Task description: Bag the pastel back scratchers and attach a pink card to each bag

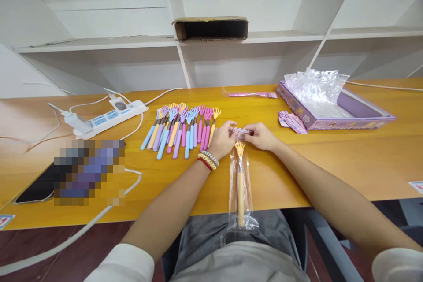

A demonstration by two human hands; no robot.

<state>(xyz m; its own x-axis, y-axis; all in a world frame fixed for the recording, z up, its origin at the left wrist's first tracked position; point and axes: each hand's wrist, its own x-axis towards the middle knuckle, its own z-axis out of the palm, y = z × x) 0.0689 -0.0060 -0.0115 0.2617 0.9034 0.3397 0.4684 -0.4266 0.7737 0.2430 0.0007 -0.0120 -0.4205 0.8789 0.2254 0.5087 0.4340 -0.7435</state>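
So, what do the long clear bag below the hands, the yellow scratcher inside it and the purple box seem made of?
Clear bag: thin, glossy plastic film, see-through with bright creases.
Yellow scratcher: claw and handle probably smooth plastic, given their even colour; the darker shaft may be metal.
Purple box: likely printed cardboard, judging by its flat, patterned walls.

Light is falling bright and even.
Glare is flecking the clear bag (246,194) and bag stack (317,86); lower shelves (238,66) sitting in soft shadow; pixel blocks (89,172) masking a left-hand patch.
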